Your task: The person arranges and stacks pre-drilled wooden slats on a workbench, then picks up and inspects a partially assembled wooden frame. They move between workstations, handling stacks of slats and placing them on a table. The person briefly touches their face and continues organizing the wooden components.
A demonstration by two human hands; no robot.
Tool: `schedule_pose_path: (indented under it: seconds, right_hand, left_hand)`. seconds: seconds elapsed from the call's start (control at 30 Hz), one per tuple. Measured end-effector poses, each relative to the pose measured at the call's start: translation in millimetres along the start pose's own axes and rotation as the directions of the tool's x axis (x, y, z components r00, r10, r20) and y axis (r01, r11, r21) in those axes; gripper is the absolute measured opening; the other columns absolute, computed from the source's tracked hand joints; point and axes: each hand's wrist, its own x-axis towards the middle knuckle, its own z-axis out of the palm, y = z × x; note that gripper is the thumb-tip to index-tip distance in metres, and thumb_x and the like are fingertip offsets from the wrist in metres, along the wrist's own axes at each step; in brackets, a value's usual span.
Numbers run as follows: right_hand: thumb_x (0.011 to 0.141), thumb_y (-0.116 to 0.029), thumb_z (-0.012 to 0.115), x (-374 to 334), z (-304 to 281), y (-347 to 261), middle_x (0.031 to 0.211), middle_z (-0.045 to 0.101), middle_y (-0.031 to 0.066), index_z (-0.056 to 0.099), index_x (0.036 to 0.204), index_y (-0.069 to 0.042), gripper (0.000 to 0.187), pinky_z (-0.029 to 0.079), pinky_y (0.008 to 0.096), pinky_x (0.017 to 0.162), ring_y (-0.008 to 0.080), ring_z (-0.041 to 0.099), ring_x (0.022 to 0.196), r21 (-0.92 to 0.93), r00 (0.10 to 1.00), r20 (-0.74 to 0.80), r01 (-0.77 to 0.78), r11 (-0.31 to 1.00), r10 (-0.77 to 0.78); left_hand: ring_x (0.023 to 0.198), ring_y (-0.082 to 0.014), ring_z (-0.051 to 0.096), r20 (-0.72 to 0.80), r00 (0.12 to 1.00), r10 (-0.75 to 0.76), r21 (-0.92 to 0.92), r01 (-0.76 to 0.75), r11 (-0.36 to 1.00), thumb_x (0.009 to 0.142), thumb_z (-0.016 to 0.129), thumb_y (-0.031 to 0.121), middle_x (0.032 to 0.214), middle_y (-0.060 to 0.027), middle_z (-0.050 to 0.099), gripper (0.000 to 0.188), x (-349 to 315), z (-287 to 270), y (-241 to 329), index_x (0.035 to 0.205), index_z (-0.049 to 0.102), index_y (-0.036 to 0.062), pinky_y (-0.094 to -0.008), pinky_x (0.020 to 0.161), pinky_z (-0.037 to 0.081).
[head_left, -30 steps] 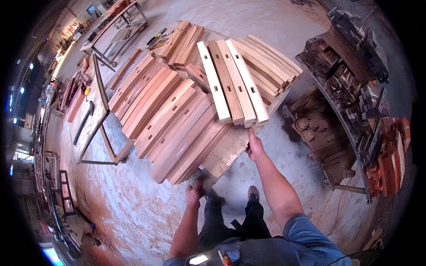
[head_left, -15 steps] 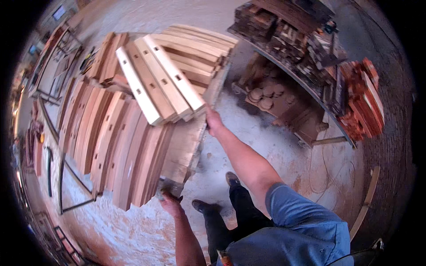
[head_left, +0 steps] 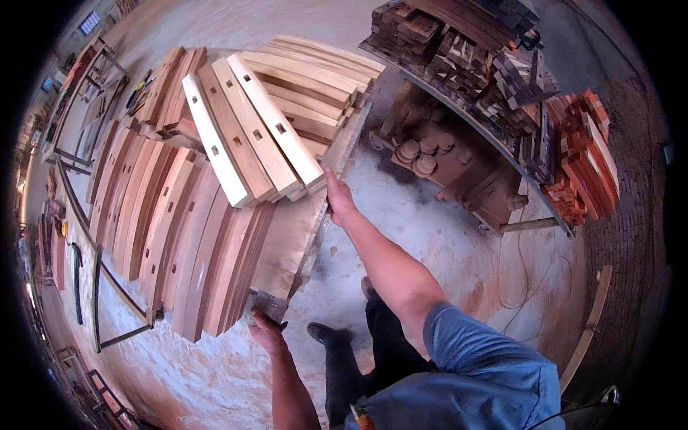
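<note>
At the near corner of a worn wooden work table (head_left: 276, 269), my left hand (head_left: 267, 332) is closed around the edge, its fingers partly hidden. My right hand (head_left: 340, 198) grips the table's right edge, thumb up, close against the end of a pale beam. Four-sided beams with small rectangular mortises (head_left: 247, 132) lie side by side in a slanted layer next to that hand. Beneath and behind them rests a stack of plain pale boards (head_left: 315, 79). Reddish-brown mortised beams (head_left: 183, 229) stand in a row on the table's left part.
To the right, a metal-framed bench (head_left: 459, 107) carries piles of dark wood offcuts (head_left: 459, 57) and reddish strips (head_left: 584, 168). Round wooden discs (head_left: 426, 154) lie on a lower shelf under it. A loose cable (head_left: 527, 287) trails on the floor, and a long batten (head_left: 588, 333) lies at far right.
The whole scene has shifted slightly left in view. Both hands keep their places on the table's edge, and the beams stay put on it.
</note>
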Motion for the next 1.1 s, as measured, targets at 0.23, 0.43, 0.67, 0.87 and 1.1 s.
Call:
schedule_pose_path:
  seconds: [0.23, 0.43, 0.67, 0.87, 1.1]
  right_hand:
    - [0.083, -0.072, 0.054, 12.3, -10.0, 20.8, 0.141, 0.042, 0.0279, 0.030, 0.142, 0.011, 0.104, 0.040, 0.0537, 0.100, 0.0384, 0.045, 0.128, -0.074, 0.998, -0.054, -0.035, 0.997, 0.031]
    - [0.087, -0.067, 0.052, -5.2, -9.6, 18.6, 0.140, 0.044, 0.0237, 0.028, 0.143, 0.008, 0.096, 0.039, 0.0516, 0.101, 0.0350, 0.045, 0.126, -0.135, 0.989, -0.148, -0.046, 0.990, 0.026]
    - [0.087, -0.070, 0.050, -34.3, -2.0, 14.5, 0.143, 0.040, 0.0239, 0.025, 0.146, 0.004, 0.098, 0.036, 0.0591, 0.101, 0.0388, 0.040, 0.131, -0.153, 0.980, -0.197, -0.010, 0.988, -0.020]
    - [0.088, -0.068, 0.049, -49.2, -3.4, 17.9, 0.137, 0.048, 0.0255, 0.036, 0.138, 0.012, 0.096, 0.038, 0.0470, 0.102, 0.0334, 0.046, 0.126, -0.173, 0.980, -0.188, 0.024, 0.985, -0.057]
    - [0.089, -0.066, 0.048, -73.1, -4.6, 10.1, 0.132, 0.050, 0.0227, 0.038, 0.139, 0.009, 0.091, 0.044, 0.0410, 0.094, 0.0298, 0.050, 0.119, -0.147, 0.989, -0.137, 0.026, 0.989, -0.047]
  left_hand:
    - [0.092, -0.0313, 0.063, 0.022, 0.994, 0.107, 0.194, -0.109, 0.975, 0.097, 0.049, 0.050, 0.121, -0.0229, 0.058, 0.070, 20.4, -19.5, -25.0, 0.133, 0.041, -0.0093, -0.0385, 0.069, 0.054]
    - [0.080, -0.0276, 0.061, 0.069, 0.982, 0.177, 0.070, -0.181, 0.981, 0.096, 0.049, 0.054, 0.112, -0.0193, 0.059, 0.071, 14.3, -12.9, -13.8, 0.131, 0.043, -0.0074, -0.0362, 0.054, 0.050]
    - [0.076, -0.0265, 0.061, 0.098, 0.994, 0.041, 0.160, -0.057, 0.986, 0.094, 0.048, 0.057, 0.109, -0.0197, 0.059, 0.073, 26.9, -39.3, -22.0, 0.131, 0.043, -0.0059, -0.0329, 0.038, 0.048]
    - [0.081, -0.0325, 0.064, 0.098, 0.994, 0.044, 0.237, -0.066, 0.969, 0.095, 0.046, 0.057, 0.111, -0.0264, 0.059, 0.076, 19.9, -44.5, -11.4, 0.132, 0.042, -0.0091, -0.0355, 0.040, 0.052]
    - [0.071, -0.0367, 0.062, 0.121, 0.968, 0.219, 0.397, -0.249, 0.883, 0.095, 0.046, 0.056, 0.100, -0.0309, 0.059, 0.076, 30.3, -50.3, -26.9, 0.121, 0.046, -0.0157, -0.0440, 0.044, 0.055]
